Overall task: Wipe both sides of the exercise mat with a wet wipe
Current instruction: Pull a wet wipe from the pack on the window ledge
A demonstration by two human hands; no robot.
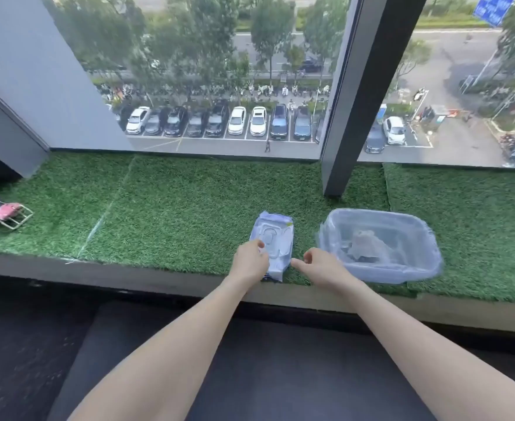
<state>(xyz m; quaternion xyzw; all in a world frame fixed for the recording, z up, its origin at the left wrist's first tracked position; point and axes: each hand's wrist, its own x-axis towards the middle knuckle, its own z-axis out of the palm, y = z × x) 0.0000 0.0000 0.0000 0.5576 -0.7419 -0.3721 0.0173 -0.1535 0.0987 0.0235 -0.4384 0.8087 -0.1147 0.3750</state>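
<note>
My left hand rests on the wet wipe pack on the turf ledge, fingers pinched at its flap. Right hand hovers just beside, loosely curled, holding nothing. Clear plastic bin right of pack. Dark exercise mat below my arms

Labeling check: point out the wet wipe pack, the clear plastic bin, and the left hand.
wet wipe pack (276,238), head view, on its top face near the flap.
clear plastic bin (414,273), head view, on its near wall.
left hand (250,262), head view, on the back of the hand.
</note>
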